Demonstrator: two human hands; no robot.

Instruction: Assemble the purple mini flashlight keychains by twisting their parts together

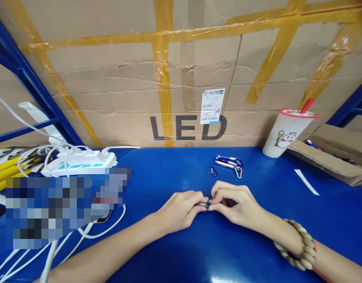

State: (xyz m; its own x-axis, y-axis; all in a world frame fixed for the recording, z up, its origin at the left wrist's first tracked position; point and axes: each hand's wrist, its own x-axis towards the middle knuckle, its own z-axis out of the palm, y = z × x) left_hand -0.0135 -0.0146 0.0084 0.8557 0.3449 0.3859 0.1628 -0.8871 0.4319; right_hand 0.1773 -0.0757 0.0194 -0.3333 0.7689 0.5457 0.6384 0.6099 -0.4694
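Over the middle of the blue table, my left hand (185, 208) pinches a small dark metal tube (202, 204) that looks like a keychain flashlight. My right hand (235, 202), with a beaded bracelet (301, 245) on its wrist, closes thumb and fingertips on the tube's right end. Fingers cover much of the tube, so its details are hidden. Just behind my hands lie slim keychain flashlights (225, 162), blue and silver, with carabiner clips (239, 171). A loose dark red carabiner (214, 171) rests to the left of them.
A large taped cardboard box (124, 90) stands at the back. On the right are a paper cup (283, 135) with a red straw, an open carton (325, 157) and a white strip (306, 182). A power strip (80, 163) and white cables (110, 232) occupy the left, beside a blurred-out area.
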